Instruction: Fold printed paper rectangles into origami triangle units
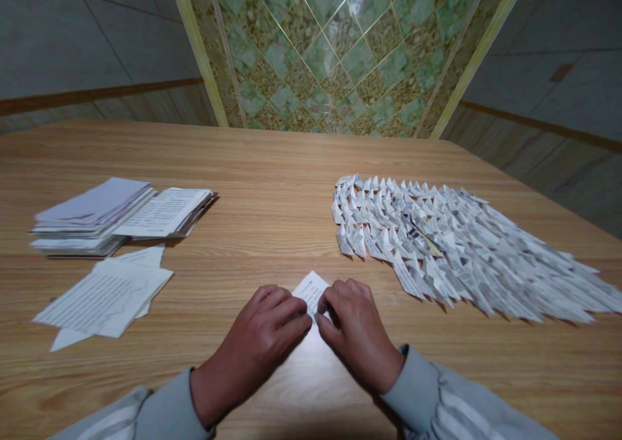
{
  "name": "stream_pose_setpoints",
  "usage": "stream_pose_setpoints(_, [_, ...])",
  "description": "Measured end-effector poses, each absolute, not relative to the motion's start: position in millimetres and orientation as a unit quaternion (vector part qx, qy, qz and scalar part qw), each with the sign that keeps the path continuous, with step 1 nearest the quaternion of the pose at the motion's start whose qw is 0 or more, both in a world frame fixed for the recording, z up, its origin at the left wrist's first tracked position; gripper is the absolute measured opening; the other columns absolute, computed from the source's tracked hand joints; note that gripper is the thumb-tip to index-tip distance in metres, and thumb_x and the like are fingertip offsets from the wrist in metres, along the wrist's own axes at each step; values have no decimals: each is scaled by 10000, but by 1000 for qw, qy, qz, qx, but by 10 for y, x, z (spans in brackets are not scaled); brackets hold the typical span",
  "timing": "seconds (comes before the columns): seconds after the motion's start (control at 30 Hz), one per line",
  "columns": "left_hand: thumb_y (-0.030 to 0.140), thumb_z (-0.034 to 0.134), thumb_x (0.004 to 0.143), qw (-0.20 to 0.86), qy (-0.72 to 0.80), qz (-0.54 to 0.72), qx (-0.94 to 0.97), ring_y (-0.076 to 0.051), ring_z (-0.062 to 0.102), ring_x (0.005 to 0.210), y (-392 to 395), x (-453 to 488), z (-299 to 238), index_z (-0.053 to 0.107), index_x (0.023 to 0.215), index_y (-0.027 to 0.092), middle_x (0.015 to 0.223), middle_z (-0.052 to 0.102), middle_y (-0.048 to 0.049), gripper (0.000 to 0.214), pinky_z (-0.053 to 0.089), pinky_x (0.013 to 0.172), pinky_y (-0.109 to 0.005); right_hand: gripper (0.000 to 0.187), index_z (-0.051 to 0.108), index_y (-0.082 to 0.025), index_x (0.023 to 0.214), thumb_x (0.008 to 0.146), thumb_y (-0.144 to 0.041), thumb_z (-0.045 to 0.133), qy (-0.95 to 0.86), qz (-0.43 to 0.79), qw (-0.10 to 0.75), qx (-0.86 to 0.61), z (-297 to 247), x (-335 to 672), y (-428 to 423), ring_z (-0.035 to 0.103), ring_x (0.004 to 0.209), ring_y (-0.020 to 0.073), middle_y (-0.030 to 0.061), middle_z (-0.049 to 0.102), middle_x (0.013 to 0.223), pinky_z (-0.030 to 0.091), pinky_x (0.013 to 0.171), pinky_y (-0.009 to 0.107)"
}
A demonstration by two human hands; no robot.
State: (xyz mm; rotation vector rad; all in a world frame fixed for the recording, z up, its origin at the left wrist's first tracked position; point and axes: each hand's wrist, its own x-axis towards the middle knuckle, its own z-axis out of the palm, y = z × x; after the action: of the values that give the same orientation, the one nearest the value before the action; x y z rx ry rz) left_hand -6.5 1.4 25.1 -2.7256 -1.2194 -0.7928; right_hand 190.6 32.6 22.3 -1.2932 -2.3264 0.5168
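A small printed paper (pixel 311 289), its top a pointed corner, lies between my hands near the front of the table. My left hand (pixel 272 323) pinches its left edge, thumb and fingers pressed together. On the other side my right hand (pixel 352 326) grips the right edge, fingers curled in and thumb below. The paper's lower part is mostly hidden by my fingers, so I cannot tell how it is folded there.
Rows of many folded paper pieces (pixel 437 245) with pointed tips cover the right side of the wooden table (pixel 262 161). On the left are stacked papers (pixel 92 210), a printed pile (pixel 162 212) and loose printed sheets (pixel 107 294). Tiled walls (pixel 325 57) stand behind.
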Motion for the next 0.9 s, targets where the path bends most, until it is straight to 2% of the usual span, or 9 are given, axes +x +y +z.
stream_pose_setpoints(0.23, [267,400,1052,23,-393,-226,-891,-207,551,746,66,-64,232,672,969,181,821,697,-38,297,382,729,-369,137,619,-200,823,828,-121,732,-844,174,217,-458,233,1919,318,520,853,201,-3,624,837,333,824,340])
stream_pose_setpoints(0.37, [256,405,1051,3,-420,-258,-870,-205,578,755,76,-75,184,664,969,182,847,707,-45,281,395,713,-350,88,638,-203,858,865,-191,724,-860,164,226,-426,245,1939,312,512,869,206,13,623,868,341,838,351])
stream_pose_setpoints(0.47, [249,451,1038,-29,-434,-285,-854,-199,592,769,84,-95,154,655,958,189,859,711,-38,227,400,710,-331,130,647,-212,888,838,-242,763,-876,153,240,-390,254,1950,315,506,898,211,15,619,899,334,887,373])
stream_pose_setpoints(0.57, [227,495,1020,-49,-429,-299,-851,-193,583,761,81,-93,160,651,959,191,846,704,-33,172,399,714,-325,78,635,-203,845,883,-184,701,-880,129,267,-371,258,1949,319,502,876,195,7,609,853,322,913,378])
stream_pose_setpoints(0.73, [259,579,983,-44,-418,-314,-851,-196,552,756,60,-50,232,663,945,191,826,705,-32,114,383,711,-337,137,604,-186,814,951,-196,599,-877,132,306,-346,285,1934,292,493,834,185,7,593,792,330,911,379])
stream_pose_setpoints(0.9, [257,546,1002,-17,-409,-329,-851,-189,537,725,66,-56,291,684,933,209,785,719,-23,162,361,683,-338,161,582,-183,805,962,-197,551,-885,109,302,-337,357,1954,279,479,834,193,20,589,800,332,920,395])
